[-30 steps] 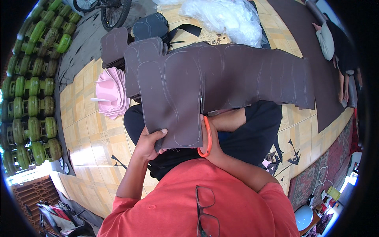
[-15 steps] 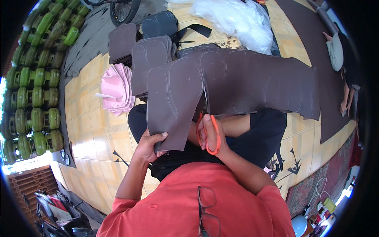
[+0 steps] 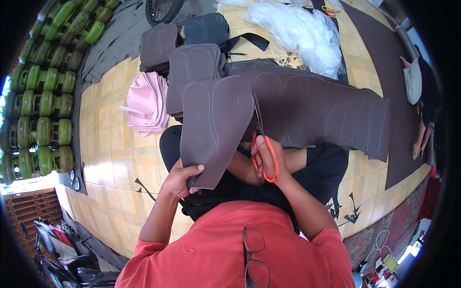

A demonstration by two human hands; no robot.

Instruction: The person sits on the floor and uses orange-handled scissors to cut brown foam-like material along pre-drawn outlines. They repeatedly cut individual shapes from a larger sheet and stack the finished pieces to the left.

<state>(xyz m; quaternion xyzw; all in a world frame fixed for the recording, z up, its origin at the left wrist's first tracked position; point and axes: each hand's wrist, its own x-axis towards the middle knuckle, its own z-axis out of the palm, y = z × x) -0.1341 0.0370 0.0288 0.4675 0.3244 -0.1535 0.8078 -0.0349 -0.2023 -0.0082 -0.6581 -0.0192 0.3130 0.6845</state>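
A dark brown sheet (image 3: 317, 105) with pale sole-shaped outlines drawn on it stretches across my lap and off to the right. My left hand (image 3: 179, 178) pinches the near end of its leftmost flap, thumb on top and fingers beneath. In my right hand (image 3: 270, 156) are scissors (image 3: 272, 168) with orange handles, my fingers through the loops. Their blades point away from me and lie in the slit between the flap and the rest of the sheet. The slit runs nearly to the sheet's far edge.
Stacks of cut brown pieces (image 3: 194, 62) and dark grey pieces (image 3: 206, 28) stand beyond the sheet. Pink sheets (image 3: 146, 103) are piled at the left. Clear plastic (image 3: 300, 36) lies at the back. Green gas cylinders (image 3: 43, 120) line the left; another person (image 3: 420, 96) is at far right.
The scissors have moved slightly right, and the flap has parted further from the sheet, widening the slit. My left hand keeps its hold. The whole view has shifted a little.
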